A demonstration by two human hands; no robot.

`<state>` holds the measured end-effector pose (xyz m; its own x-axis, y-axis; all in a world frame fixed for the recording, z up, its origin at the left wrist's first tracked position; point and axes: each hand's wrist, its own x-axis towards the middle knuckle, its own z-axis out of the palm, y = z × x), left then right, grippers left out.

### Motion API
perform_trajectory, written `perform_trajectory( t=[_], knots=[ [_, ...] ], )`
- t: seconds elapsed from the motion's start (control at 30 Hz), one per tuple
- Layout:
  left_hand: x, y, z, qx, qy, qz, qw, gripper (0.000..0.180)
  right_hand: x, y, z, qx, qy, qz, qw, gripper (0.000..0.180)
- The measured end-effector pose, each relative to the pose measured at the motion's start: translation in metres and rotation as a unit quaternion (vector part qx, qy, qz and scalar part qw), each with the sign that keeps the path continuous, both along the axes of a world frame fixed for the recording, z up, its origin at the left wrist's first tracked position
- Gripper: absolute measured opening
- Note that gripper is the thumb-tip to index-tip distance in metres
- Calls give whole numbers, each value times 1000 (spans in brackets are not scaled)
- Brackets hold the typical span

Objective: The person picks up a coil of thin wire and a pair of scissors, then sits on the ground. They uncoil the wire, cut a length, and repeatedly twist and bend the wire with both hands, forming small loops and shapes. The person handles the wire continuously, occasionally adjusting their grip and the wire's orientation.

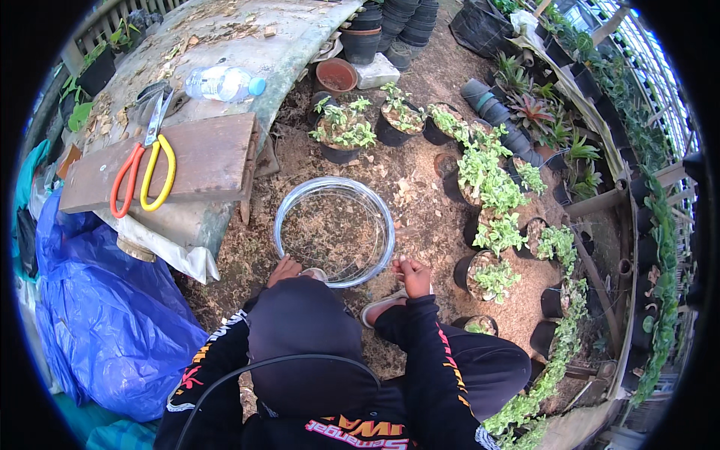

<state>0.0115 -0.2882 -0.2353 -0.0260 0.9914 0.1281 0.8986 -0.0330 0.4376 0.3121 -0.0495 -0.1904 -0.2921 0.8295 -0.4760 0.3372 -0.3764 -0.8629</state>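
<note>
1. Coil of clear strands [390, 229] is just beyond the person's left knee [304, 337].
2. Left hand [284, 271] is at its lower-left edge; grip unclear.
3. Right hand [412, 277], apart, has fingers pinched beside it; contents unclear.

Coil [388, 231] silvery; scissor handles [173, 166] orange and yellow; plastic sheet [105, 300] blue; sleeves [418, 330] black, multicolour-patterned

The ground [416, 214] is formed of brown earth and strewn with dry leaves. At upper left, a worn, greyish tabletop [225, 49] is littered with leaf scraps and backed by a slatted fence [94, 28]. The right side is edged by wooden beams [598, 203], and everything is lit by daylight.
</note>
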Motion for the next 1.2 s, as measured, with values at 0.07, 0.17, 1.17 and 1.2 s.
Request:
perform_trajectory(
  t=[0.07, 0.17, 1.17, 1.2],
  knots=[
    [-1, -8, -12, 10, -15, 16, 1000, 22, -15, -1, 18, 8, 114, -80, 990, 29],
    [10, 8, -15, -39, 2, 0, 999, 26, -49, 14, 76, 27, 255, -202, 945, 29],
    [339, -320, 77, -537, -434, 413, 594, 51, -258, 289, 195, -70, 441, 146, 883, 59],
    [338, -313, 78, -545, -428, 410, 593, 51, -263, 288, 197, -77, 439, 193, 874, 55]
  ],
)
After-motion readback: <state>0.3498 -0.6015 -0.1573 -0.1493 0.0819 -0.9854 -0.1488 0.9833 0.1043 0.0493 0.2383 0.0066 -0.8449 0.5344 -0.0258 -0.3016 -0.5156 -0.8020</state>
